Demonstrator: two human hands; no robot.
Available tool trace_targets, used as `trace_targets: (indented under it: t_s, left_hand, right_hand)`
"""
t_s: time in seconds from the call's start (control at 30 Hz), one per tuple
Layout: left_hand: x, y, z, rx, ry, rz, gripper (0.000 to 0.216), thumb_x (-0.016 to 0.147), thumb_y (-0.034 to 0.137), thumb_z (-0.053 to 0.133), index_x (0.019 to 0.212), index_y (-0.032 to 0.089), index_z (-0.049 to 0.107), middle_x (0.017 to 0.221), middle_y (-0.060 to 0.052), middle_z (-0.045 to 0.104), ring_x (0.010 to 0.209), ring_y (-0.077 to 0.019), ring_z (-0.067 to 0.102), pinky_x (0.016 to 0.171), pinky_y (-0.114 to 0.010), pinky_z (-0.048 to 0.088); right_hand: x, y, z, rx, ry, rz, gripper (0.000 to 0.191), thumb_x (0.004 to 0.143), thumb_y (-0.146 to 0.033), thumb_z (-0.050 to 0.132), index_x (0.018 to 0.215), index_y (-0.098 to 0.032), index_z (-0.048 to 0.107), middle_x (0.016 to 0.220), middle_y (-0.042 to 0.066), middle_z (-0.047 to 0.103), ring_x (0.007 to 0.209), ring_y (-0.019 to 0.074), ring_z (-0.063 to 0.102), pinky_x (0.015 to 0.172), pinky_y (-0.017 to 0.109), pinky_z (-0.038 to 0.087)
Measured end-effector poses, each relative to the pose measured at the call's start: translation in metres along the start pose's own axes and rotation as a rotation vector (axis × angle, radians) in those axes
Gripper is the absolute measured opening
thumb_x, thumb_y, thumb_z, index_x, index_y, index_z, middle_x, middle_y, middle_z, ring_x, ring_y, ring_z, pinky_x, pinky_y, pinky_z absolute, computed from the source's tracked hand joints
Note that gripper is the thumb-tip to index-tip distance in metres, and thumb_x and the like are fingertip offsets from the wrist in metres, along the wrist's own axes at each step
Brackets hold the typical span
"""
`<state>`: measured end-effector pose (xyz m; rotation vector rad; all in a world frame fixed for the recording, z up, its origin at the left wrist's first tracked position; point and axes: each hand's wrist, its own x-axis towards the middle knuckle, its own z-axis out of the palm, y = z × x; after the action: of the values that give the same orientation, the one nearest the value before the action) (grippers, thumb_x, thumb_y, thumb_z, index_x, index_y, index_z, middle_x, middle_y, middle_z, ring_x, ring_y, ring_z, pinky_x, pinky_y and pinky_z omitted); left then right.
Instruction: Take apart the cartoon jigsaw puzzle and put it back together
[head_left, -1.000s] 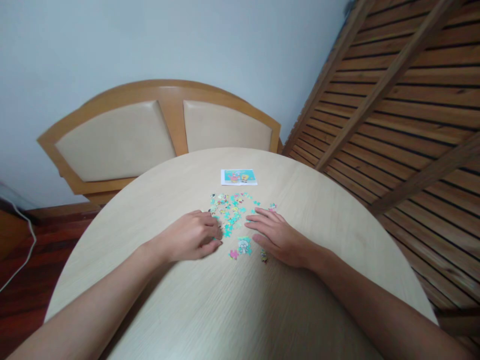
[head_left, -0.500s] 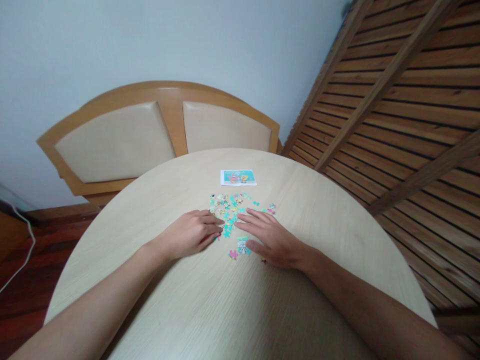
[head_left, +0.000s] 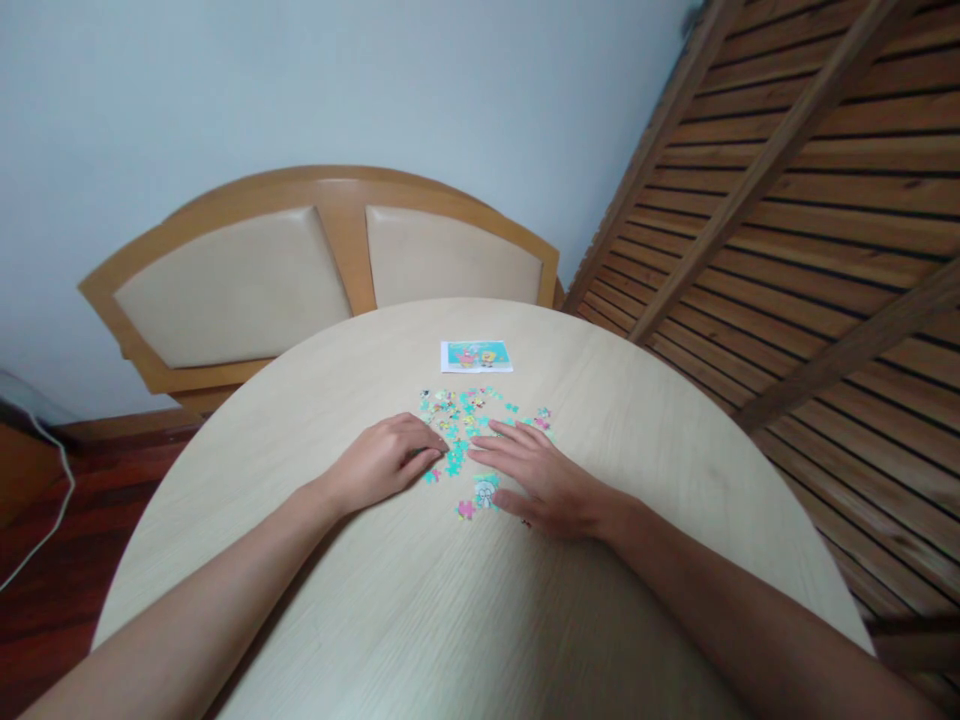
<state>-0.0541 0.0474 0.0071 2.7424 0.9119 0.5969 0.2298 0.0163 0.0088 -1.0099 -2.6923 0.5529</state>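
Observation:
Small teal, yellow and pink jigsaw puzzle pieces (head_left: 455, 458) lie in a loose heap on the round table (head_left: 420, 620). At the heap's left edge is my left hand (head_left: 390, 462), its fingers bent together and the thumb tip close to the index finger; whatever sits at the fingertips is too small to make out. My right hand (head_left: 544, 478) rests open and flat on the right side, fingers spread over a few pieces. Its thumb touches a joined puzzle section with a pale face (head_left: 486, 490). Just left of that lies a pink piece (head_left: 466, 510).
Behind the heap lies a picture card (head_left: 478, 356) with cartoon figures on teal. A wooden bench back with cream pads (head_left: 450, 255) stands beyond the table. Wooden slats (head_left: 810, 230) rise on the right, and a white cable (head_left: 66, 480) hangs at the left.
My left hand has drawn its fingers together and its thumb up toward the index finger, uncovering a teal and pink piece below it. The right hand has barely moved.

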Motion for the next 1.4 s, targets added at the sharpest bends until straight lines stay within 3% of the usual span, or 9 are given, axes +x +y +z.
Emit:
trace_targets:
  t_s: [0.13, 0.47, 0.6, 0.73, 1.0, 1.4]
  left_hand:
    - [0.0, -0.001, 0.003, -0.001, 0.038, -0.043, 0.024, 0.104, 0.029, 0.05, 0.114, 0.02, 0.07, 0.107, -0.006, 0.075, 0.104, -0.0221, 0.064, 0.094, -0.039, 0.052]
    - [0.001, -0.001, 0.002, 0.062, 0.027, -0.02, 0.025, 0.103, 0.028, 0.05, 0.114, 0.022, 0.072, 0.11, -0.008, 0.073, 0.108, -0.0241, 0.061, 0.098, -0.043, 0.05]
    - [0.001, 0.002, 0.002, 0.078, 0.055, -0.01, 0.027, 0.103, 0.028, 0.05, 0.115, 0.022, 0.073, 0.115, -0.01, 0.07, 0.109, -0.0246, 0.061, 0.096, -0.043, 0.051]
    - [0.002, 0.011, 0.004, 0.078, 0.003, 0.05, 0.029, 0.104, 0.029, 0.049, 0.123, 0.021, 0.07, 0.121, -0.01, 0.069, 0.113, -0.0248, 0.06, 0.101, -0.044, 0.049]
    - [0.001, 0.018, 0.009, 0.094, -0.038, 0.1, 0.033, 0.105, 0.032, 0.048, 0.131, 0.022, 0.065, 0.128, -0.01, 0.068, 0.123, -0.0272, 0.056, 0.107, -0.048, 0.045]
    - [0.002, 0.03, 0.008, 0.062, -0.1, 0.112, 0.044, 0.104, 0.039, 0.05, 0.142, 0.018, 0.055, 0.138, -0.013, 0.061, 0.13, -0.0298, 0.052, 0.113, -0.05, 0.041]
  right_hand:
    - [0.004, 0.001, 0.003, -0.046, -0.009, 0.034, 0.069, 0.101, -0.065, 0.036, 0.156, -0.023, 0.041, 0.165, 0.011, 0.032, 0.155, 0.0346, 0.019, 0.123, 0.062, 0.015]
    - [0.0, 0.005, 0.0, -0.11, 0.082, 0.097, 0.069, 0.1, -0.066, 0.038, 0.152, -0.021, 0.049, 0.157, 0.011, 0.047, 0.152, 0.0371, 0.028, 0.122, 0.062, 0.02]
    - [0.001, 0.006, 0.001, -0.105, 0.085, 0.083, 0.069, 0.1, -0.065, 0.039, 0.154, -0.023, 0.045, 0.161, 0.011, 0.041, 0.152, 0.0361, 0.027, 0.122, 0.061, 0.02]
    - [0.004, 0.003, 0.002, -0.089, 0.031, 0.069, 0.071, 0.101, -0.066, 0.037, 0.157, -0.023, 0.039, 0.163, 0.009, 0.037, 0.154, 0.0352, 0.023, 0.123, 0.062, 0.016]
    - [-0.002, 0.004, -0.003, -0.113, 0.086, 0.098, 0.065, 0.1, -0.064, 0.04, 0.15, -0.023, 0.051, 0.155, 0.009, 0.051, 0.15, 0.0368, 0.03, 0.122, 0.062, 0.017]
    - [-0.006, 0.004, -0.006, -0.158, 0.086, 0.059, 0.055, 0.102, -0.06, 0.043, 0.142, -0.027, 0.061, 0.152, 0.009, 0.054, 0.149, 0.0377, 0.033, 0.119, 0.063, 0.025]
